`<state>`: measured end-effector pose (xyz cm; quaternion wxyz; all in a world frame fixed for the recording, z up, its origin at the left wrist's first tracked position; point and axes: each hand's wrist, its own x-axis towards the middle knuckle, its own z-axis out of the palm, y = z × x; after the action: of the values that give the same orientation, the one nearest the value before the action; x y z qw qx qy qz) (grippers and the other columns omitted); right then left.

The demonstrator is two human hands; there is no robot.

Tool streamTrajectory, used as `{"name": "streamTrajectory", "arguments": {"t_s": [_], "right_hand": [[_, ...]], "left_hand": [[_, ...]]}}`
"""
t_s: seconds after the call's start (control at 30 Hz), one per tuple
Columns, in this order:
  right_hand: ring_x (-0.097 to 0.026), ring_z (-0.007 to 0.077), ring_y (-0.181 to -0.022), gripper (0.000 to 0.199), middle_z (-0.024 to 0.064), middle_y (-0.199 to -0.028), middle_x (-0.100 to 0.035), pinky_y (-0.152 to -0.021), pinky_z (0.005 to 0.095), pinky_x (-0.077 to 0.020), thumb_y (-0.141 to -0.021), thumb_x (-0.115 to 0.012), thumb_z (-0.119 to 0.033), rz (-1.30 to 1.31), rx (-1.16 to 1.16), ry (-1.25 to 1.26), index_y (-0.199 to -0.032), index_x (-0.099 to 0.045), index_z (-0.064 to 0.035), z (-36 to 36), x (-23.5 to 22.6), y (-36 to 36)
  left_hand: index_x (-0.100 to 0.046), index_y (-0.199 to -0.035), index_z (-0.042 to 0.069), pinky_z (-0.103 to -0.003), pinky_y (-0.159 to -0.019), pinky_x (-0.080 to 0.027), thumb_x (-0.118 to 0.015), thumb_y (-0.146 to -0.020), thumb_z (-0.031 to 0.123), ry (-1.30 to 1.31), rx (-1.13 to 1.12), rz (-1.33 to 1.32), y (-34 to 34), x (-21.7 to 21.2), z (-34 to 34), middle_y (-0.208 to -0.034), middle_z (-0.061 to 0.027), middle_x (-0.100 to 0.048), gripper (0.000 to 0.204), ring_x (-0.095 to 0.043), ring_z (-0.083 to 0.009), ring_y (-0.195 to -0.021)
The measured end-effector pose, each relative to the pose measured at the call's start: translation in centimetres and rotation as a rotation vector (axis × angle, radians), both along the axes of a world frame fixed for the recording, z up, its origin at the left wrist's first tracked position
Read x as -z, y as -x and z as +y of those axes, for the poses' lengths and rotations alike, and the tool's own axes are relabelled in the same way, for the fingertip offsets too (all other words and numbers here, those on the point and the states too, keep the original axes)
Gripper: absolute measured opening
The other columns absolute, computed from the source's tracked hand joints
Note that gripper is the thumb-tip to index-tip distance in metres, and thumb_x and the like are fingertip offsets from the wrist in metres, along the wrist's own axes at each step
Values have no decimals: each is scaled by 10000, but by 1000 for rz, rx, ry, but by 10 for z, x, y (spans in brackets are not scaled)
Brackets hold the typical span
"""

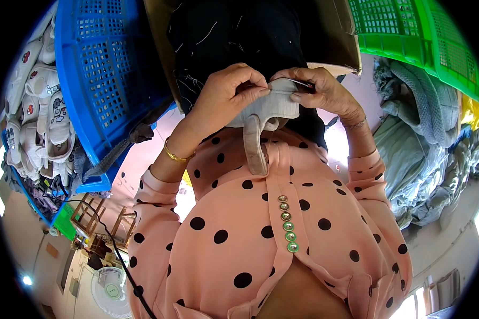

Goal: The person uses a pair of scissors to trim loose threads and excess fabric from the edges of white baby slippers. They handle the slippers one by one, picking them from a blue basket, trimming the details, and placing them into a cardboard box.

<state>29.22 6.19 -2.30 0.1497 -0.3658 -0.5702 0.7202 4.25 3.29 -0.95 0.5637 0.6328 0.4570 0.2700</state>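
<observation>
My left hand (234, 87) is closed, its thumb and fingers pinching the edge of a small pale grey cloth shoe (282, 103). A beige strap (254, 151) hangs from the shoe toward my blouse. On the other side, my right hand (327, 93) is closed around a small dark tool (304, 84) with a thin shiny blade, which looks like thread snips. The tool lies against the shoe's upper edge, and my right thumb rests beside the cloth. The fingers partly hide both the tool and the shoe. Black trousers (239, 37) with loose white threads lie beneath.
A blue perforated crate (104, 69) stands to my left, beside a pile of pale cloth shoes (40, 117). A cardboard box (338, 32) is beyond my knees. On the right are a green crate (394, 42) and heaped grey-green cloth (415, 154). A white fan (110, 290) appears lower left.
</observation>
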Motion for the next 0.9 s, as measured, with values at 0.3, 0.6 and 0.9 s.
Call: {"name": "streamTrajectory", "arguments": {"t_s": [0.3,0.6,0.9], "right_hand": [[-667,172,-1012,456,103,-1102,-708,-967,287,-496,-818,-750,-121,12,19,-58,-1248,-641,-17,-3,7,0],[-667,174,-1012,486,108,-1100,-708,-961,290,-498,-819,-750,-149,-15,-28,-79,-1266,-621,-10,0,2,1],[-690,205,-961,463,129,-1054,-708,-869,289,-526,-870,-700,-275,-50,-17,-237,-1245,-619,-16,-7,10,0]], "left_hand": [[-615,-1010,6,-221,-765,-474,-592,-977,124,384,13,-143,16,3,0,-959,-10,-626,124,-559,-81,-828],[-644,-996,40,-226,-750,-479,-699,-876,21,95,-10,-59,3,4,-6,-963,-6,-624,133,-567,-80,-816],[-611,-954,2,-220,-720,-459,-628,-959,138,191,47,-4,6,4,-4,-870,-11,-612,137,-539,-79,-785]]}}
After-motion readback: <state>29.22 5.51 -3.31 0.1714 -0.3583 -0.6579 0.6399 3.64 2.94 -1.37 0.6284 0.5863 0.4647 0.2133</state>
